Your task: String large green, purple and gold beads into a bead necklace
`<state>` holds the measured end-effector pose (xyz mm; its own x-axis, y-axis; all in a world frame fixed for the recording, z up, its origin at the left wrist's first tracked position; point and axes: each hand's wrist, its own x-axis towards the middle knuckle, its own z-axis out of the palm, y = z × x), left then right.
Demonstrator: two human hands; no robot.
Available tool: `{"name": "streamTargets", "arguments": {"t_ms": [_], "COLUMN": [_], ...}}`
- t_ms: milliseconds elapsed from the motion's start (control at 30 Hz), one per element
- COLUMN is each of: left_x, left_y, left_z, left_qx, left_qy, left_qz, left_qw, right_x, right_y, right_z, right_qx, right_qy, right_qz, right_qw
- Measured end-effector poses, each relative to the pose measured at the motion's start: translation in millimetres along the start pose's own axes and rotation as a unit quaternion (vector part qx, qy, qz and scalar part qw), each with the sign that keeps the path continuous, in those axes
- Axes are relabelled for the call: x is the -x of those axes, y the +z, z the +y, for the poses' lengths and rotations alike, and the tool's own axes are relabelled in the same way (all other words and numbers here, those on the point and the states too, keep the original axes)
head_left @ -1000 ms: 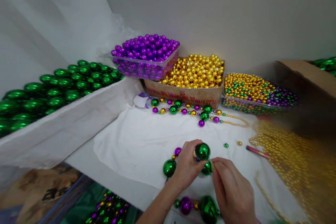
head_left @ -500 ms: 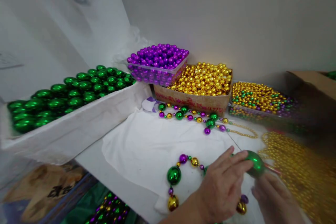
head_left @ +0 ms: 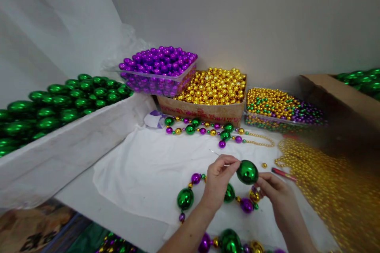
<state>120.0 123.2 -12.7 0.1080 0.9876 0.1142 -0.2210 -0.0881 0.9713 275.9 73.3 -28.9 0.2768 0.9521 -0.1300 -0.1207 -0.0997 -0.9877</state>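
Observation:
My left hand (head_left: 219,180) pinches a thin needle (head_left: 218,153) whose tip sticks out up-left of the fingers. Just to its right, a large green bead (head_left: 247,172) is held up by the closed fingers of my right hand (head_left: 274,193). Below both hands, a partly strung strand (head_left: 190,193) of green, purple and gold beads lies on the white cloth (head_left: 154,166). More of that strand (head_left: 228,242) runs along the bottom edge.
A white box of green beads (head_left: 59,104) lines the left side. At the back stand a tub of purple beads (head_left: 158,67), a carton of gold beads (head_left: 212,87) and a tray of mixed small beads (head_left: 282,106). A finished strand (head_left: 208,128) lies before them; gold bead chains (head_left: 326,182) are piled right.
The hands came back left from the right side. The big green bead now sits at the needle between both hands, and the left hand has gone from flat fingers to a pinch.

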Motion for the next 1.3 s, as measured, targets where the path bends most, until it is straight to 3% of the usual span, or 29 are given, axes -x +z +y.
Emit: {"name": "streamTargets", "arguments": {"t_ms": [133, 267, 367, 467, 533, 633, 733, 1100, 1300], "left_x": [-12, -14, -12, -9, -6, -1, 4, 0, 5], "left_y": [-1.8, -3.1, -1.9, 0.4, 2.2, 5.5, 8.6, 5.6, 8.8], "left_z": [-3, -9, -17, -24, -25, -21, -17, -11, -2], "left_qx": [-0.040, -0.035, -0.004, 0.006, -0.004, -0.014, 0.002, 0.067, 0.096], "left_qy": [-0.017, -0.054, -0.092, -0.115, -0.117, -0.115, -0.124, -0.126, -0.129], "left_qz": [0.016, 0.001, -0.010, -0.005, -0.006, -0.007, -0.014, -0.019, -0.060], "left_qw": [0.999, 0.998, 0.996, 0.993, 0.993, 0.993, 0.992, 0.990, 0.985], "right_x": [-7, 2, 9, 13, 15, 16, 12, 10, 19], "right_y": [-4, -9, -13, -15, -16, -15, -13, -12, -18], "right_z": [3, 22, 38, 44, 42, 35, 33, 11, 1], "right_qx": [0.038, 0.020, -0.004, 0.067, 0.172, 0.310, 0.365, 0.378, 0.316], "right_qy": [0.020, 0.015, 0.000, -0.041, -0.093, -0.177, -0.215, -0.255, -0.206], "right_qz": [-0.023, -0.023, -0.032, -0.008, 0.014, 0.030, 0.030, 0.008, 0.018], "right_qw": [0.999, 0.999, 0.999, 0.997, 0.981, 0.933, 0.905, 0.890, 0.926]}}
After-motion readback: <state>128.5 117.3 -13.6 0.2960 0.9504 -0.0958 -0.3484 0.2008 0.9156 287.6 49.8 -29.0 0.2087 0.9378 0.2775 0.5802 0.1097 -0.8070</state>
